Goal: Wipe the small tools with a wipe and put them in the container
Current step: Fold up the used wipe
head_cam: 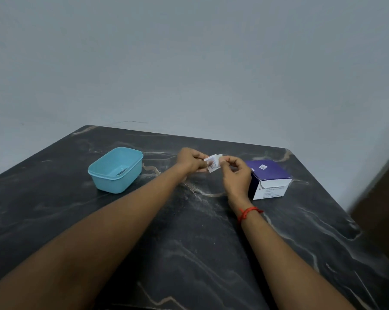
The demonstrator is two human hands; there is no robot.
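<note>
Both hands pinch the little white wipe packet (213,164) above the dark table (189,242), left hand (190,161) at its 9 o'clock and right hand (236,173) at 3, so I think they should pull apart gently, with the blue container (116,170) waiting at 9 o'clock.

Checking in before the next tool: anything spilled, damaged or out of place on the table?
Nothing stands out. The blue container and purple box sit upright, and both hands hold a small white packet between them.
</note>
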